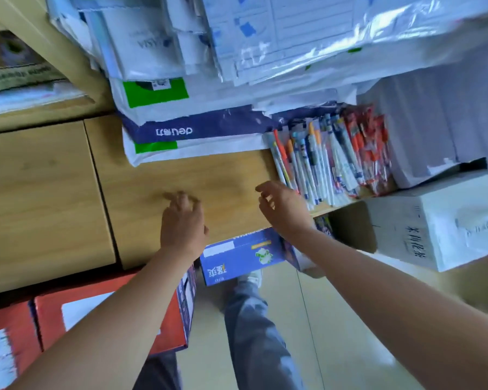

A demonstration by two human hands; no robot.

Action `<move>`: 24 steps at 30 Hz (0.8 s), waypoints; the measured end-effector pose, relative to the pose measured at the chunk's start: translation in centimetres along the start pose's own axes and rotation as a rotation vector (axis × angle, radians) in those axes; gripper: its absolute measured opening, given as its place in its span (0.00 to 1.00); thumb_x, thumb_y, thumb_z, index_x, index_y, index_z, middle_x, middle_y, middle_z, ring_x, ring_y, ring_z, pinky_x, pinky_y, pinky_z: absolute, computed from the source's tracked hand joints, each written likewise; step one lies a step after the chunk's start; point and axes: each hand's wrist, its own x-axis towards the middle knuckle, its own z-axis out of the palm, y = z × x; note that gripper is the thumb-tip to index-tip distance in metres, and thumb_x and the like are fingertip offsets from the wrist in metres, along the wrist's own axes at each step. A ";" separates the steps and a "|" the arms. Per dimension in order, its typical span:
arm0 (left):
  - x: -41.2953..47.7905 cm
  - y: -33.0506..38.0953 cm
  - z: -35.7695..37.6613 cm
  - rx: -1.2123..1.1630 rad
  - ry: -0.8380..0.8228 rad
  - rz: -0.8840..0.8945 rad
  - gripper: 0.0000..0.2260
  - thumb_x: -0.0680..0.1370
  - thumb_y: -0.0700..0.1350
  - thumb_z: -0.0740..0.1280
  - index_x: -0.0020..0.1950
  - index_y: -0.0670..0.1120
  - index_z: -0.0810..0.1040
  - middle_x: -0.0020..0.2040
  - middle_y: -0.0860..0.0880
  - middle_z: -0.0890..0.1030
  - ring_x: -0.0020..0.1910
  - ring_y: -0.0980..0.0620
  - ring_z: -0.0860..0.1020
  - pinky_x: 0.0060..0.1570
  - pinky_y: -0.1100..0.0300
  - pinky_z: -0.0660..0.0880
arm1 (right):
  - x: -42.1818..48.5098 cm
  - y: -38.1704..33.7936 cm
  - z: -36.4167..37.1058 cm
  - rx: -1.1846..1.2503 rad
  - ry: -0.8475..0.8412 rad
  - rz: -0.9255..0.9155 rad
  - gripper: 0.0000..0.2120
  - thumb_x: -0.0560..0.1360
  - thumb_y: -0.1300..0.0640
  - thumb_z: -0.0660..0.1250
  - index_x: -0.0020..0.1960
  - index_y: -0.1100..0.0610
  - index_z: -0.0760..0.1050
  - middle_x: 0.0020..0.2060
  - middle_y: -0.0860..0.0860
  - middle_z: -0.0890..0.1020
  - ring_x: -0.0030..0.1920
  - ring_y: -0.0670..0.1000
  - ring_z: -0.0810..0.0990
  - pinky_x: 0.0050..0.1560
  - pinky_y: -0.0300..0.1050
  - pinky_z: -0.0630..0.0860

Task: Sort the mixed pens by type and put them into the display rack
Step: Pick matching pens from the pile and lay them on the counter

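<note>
A row of packaged pens (330,161) lies on the wooden shelf (203,187), white-and-blue ones with orange caps to the left and red ones (369,153) to the right. My right hand (282,206) hovers just left of the pens, fingers loosely curled, holding nothing. My left hand (183,220) hangs over the bare shelf with relaxed fingers, also holding nothing. No display rack shows in this view.
Paper reams (192,130) and plastic-wrapped forms (279,38) are piled behind the shelf space. A thick white paper stack (423,130) sits right of the pens. A white carton (440,229), a blue box (245,257) and red boxes (102,313) stand lower down.
</note>
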 end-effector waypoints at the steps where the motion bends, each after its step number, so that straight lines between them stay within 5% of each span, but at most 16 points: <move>1: 0.3 0.8 -0.7 -0.008 -0.003 -0.013 0.22 0.78 0.50 0.63 0.70 0.45 0.67 0.70 0.41 0.65 0.68 0.41 0.66 0.61 0.51 0.68 | 0.3 1.1 -1.2 -0.016 0.051 0.058 0.11 0.76 0.57 0.63 0.56 0.52 0.78 0.49 0.51 0.82 0.45 0.55 0.81 0.43 0.46 0.75; 5: 2.1 5.0 -3.6 -0.227 0.025 0.025 0.14 0.80 0.45 0.61 0.65 0.45 0.71 0.60 0.43 0.75 0.60 0.42 0.73 0.54 0.50 0.73 | 1.4 5.3 -5.5 -0.087 0.158 0.208 0.10 0.76 0.54 0.65 0.57 0.54 0.75 0.43 0.53 0.83 0.41 0.57 0.80 0.38 0.49 0.77; 11: 5.5 11.9 -6.0 -0.519 0.034 0.149 0.14 0.79 0.43 0.60 0.65 0.50 0.71 0.56 0.46 0.76 0.52 0.46 0.77 0.49 0.52 0.74 | 3.2 7.6 -6.7 -0.214 0.055 0.229 0.15 0.75 0.45 0.68 0.52 0.56 0.74 0.41 0.52 0.82 0.42 0.56 0.80 0.38 0.47 0.77; 14: 7.1 13.7 -6.0 -0.570 0.013 0.114 0.14 0.80 0.44 0.61 0.65 0.49 0.71 0.55 0.48 0.77 0.50 0.48 0.77 0.46 0.54 0.73 | 4.1 7.7 -6.3 -0.249 0.041 0.219 0.13 0.75 0.47 0.68 0.49 0.56 0.75 0.40 0.52 0.80 0.40 0.56 0.78 0.35 0.44 0.71; 20: 8.9 14.4 -5.5 -0.626 0.095 -0.019 0.07 0.79 0.44 0.64 0.56 0.48 0.73 0.49 0.49 0.78 0.43 0.52 0.75 0.36 0.61 0.65 | 4.5 8.5 -5.8 -0.231 0.090 0.114 0.09 0.76 0.50 0.66 0.48 0.56 0.77 0.40 0.52 0.81 0.39 0.55 0.79 0.37 0.46 0.77; 24: 9.2 14.5 -5.3 -0.625 0.070 -0.012 0.06 0.79 0.46 0.64 0.54 0.46 0.75 0.49 0.47 0.80 0.45 0.49 0.77 0.39 0.59 0.67 | 5.0 8.3 -5.4 -0.213 0.079 0.130 0.08 0.74 0.53 0.66 0.48 0.56 0.78 0.39 0.52 0.82 0.38 0.55 0.79 0.36 0.45 0.76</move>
